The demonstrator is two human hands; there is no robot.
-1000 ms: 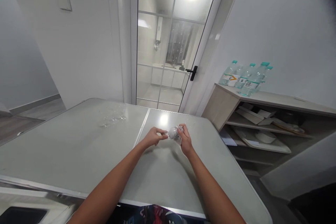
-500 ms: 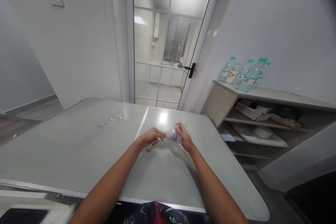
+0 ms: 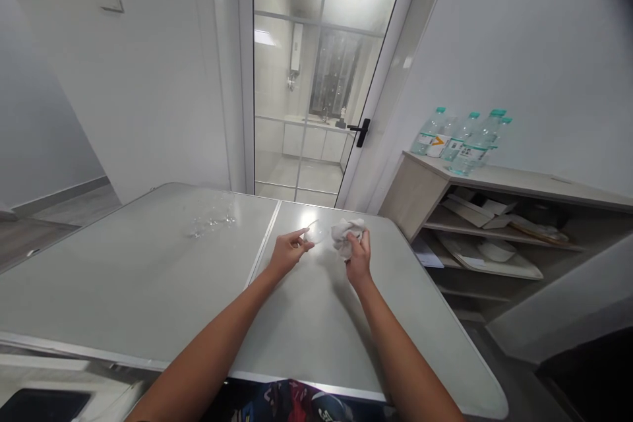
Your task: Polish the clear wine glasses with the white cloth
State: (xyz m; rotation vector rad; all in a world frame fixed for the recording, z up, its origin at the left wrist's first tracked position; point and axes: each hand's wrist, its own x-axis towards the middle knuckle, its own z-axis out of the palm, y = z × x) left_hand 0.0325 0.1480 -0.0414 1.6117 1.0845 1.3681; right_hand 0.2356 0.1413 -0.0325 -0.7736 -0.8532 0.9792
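Observation:
Between the thumb and fingers of my left hand [image 3: 290, 252] is a small clear, rounded dish-like piece [image 3: 316, 232]; glare makes its exact kind hard to tell. My right hand [image 3: 359, 258] is closed around a crumpled white tissue [image 3: 345, 235], which bunches out above the fingers. A narrow gap separates the tissue from the clear piece. Both hands are above the right half of the pale table [image 3: 306, 343]. Several clear, shiny objects [image 3: 215, 221] lie on the left half, too transparent to make out singly.
A metal seam [image 3: 267, 241] divides the tabletop. At the right stands an open shelf unit [image 3: 420, 191] with several clear bottles [image 3: 467, 151] on top and papers inside. A glass door [image 3: 277, 99] with a black handle [image 3: 362, 133] is behind the table.
The tissue has come off the clear piece, and my hands have moved apart. My right hand has shifted right with the tissue, while my left keeps the clear piece, now uncovered.

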